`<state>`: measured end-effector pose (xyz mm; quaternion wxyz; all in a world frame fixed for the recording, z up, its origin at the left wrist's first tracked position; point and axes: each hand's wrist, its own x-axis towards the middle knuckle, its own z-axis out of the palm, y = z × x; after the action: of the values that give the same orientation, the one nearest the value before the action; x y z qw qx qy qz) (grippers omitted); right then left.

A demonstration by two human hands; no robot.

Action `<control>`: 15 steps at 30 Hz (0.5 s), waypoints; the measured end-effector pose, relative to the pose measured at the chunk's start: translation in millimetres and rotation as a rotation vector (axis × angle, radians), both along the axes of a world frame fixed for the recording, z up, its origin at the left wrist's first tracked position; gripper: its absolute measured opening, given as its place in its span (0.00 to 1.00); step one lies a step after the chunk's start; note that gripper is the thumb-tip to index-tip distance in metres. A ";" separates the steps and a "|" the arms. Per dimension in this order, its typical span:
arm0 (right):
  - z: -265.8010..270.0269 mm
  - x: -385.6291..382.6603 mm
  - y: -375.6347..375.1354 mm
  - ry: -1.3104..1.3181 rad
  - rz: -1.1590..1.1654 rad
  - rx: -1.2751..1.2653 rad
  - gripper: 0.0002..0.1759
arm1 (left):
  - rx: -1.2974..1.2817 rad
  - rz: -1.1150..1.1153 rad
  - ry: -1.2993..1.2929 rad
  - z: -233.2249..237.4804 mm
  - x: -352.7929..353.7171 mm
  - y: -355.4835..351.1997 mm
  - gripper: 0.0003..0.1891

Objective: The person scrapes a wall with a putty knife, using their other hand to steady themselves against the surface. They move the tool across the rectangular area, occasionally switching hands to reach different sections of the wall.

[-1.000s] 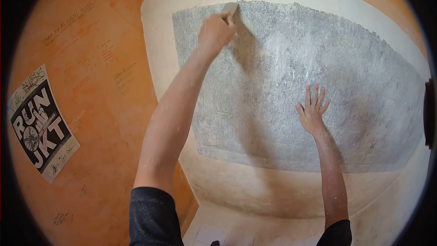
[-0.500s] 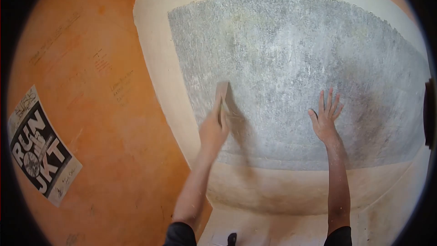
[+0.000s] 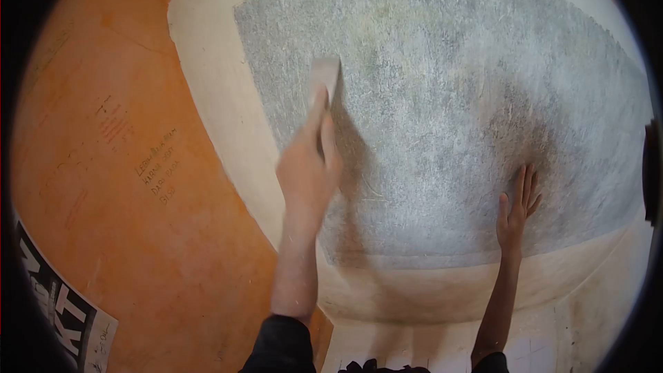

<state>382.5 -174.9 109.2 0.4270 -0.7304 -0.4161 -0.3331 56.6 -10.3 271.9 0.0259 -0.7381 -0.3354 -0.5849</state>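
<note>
My left hand (image 3: 307, 169) is closed around a flat, rectangular scraper (image 3: 327, 77), with a finger stretched along it. The scraper is slightly blurred and lies at the left part of a mottled grey wall patch (image 3: 414, 97); the hand hides its lower end. Lower and to the right, my right hand (image 3: 519, 211) has its fingers extended and lies against the grey patch, holding nothing. Both arms reach up from the bottom, and a shadow falls beside each hand.
A cream border (image 3: 214, 90) frames the grey patch. To the left is an orange wall (image 3: 138, 235) with handwriting and a black-and-white poster (image 3: 72, 318) low down. At the right edge stands a dark object (image 3: 650, 173). Pale tiles (image 3: 532, 352) show below.
My left hand has moved up the wall with the scraper. My right hand has shifted lower and slightly right, its fingers closer together. The view has tilted, leaving the poster partly out of sight.
</note>
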 end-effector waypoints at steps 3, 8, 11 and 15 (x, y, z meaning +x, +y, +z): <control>-42.6 -13.5 -1.1 0.112 0.046 -0.005 0.37 | -0.058 -0.131 -0.071 -123.6 9.8 2.0 0.25; -96.1 -27.8 7.3 0.194 0.092 -0.015 0.39 | -0.501 -0.194 -0.216 -300.7 21.9 -41.7 0.22; -101.4 -18.5 2.7 0.185 0.110 -0.088 0.39 | -0.300 -0.178 -0.227 -287.5 18.1 -33.6 0.21; -106.5 -12.0 -1.8 0.176 0.132 -0.119 0.38 | -0.233 -0.149 -0.176 -159.3 8.8 -23.4 0.22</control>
<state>370.5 -176.6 2.7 0.4387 -0.7520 -0.4431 -0.2136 65.5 -33.7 112.7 -0.1325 -0.7048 -0.3463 -0.6048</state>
